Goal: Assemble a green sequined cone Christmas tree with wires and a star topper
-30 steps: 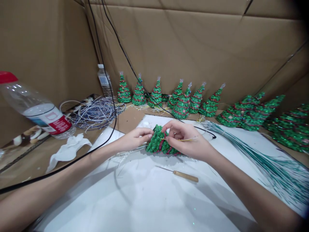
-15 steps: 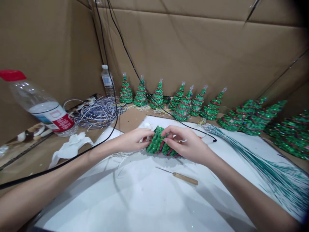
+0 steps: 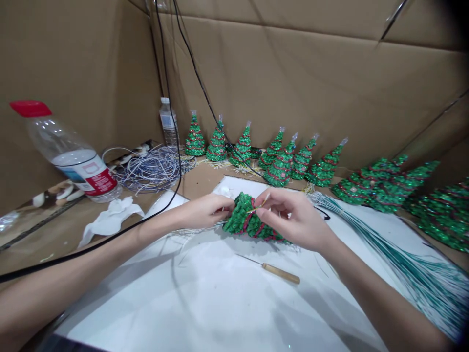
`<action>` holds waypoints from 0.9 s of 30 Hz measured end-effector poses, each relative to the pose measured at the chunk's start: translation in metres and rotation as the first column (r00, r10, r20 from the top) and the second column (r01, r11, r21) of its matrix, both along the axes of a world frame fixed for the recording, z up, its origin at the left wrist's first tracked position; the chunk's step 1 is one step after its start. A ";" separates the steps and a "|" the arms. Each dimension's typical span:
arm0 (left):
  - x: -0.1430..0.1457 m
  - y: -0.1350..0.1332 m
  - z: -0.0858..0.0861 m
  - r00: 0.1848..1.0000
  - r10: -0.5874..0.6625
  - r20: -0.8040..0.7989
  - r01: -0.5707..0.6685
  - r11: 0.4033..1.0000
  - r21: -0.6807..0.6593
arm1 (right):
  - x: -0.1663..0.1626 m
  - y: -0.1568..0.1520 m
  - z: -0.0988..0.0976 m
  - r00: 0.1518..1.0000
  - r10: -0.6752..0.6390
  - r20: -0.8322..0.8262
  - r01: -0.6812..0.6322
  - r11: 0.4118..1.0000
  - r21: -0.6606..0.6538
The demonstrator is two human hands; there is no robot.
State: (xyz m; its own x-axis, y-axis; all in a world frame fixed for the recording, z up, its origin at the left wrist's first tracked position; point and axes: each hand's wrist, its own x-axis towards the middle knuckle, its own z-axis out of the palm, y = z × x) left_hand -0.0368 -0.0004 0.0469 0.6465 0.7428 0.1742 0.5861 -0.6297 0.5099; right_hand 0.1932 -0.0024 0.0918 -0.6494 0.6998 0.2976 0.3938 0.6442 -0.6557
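Note:
A small green tinsel Christmas tree (image 3: 238,220) with red trim lies on its side over the white tabletop. My left hand (image 3: 210,210) grips its base end, the fingertips partly hidden behind the greenery. At the tree's upper side, my right hand (image 3: 289,215) pinches a thin yellow-and-white wire (image 3: 261,208) between thumb and forefinger. One end of that wire meets the tree near the red trim. An awl (image 3: 280,273) with a wooden handle rests on the table in front of the tree, its spike toward the left.
Several finished-looking trees (image 3: 280,166) line the cardboard wall. A bundle of green and white wires (image 3: 381,249) spreads at right; a tangled wire coil (image 3: 150,168), a red-capped bottle (image 3: 90,171) and white tissue (image 3: 112,217) are at left. A black cable (image 3: 120,234) crosses above my left forearm.
My right hand now holds the wire angled upward, where before it lay more level across the fingers. The tree stays in my left hand; the view has shifted slightly.

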 end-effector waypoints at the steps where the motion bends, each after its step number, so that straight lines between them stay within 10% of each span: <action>1: 0.000 0.000 0.000 1.000 0.002 0.001 -0.002 1.000 -0.002 | 0.001 -0.001 0.001 1.000 -0.008 -0.026 0.008 1.000 0.013; 27: 0.000 0.002 -0.004 1.000 -0.026 -0.012 0.026 1.000 0.015 | 0.008 0.011 0.004 0.962 -0.197 0.190 0.168 0.973 0.155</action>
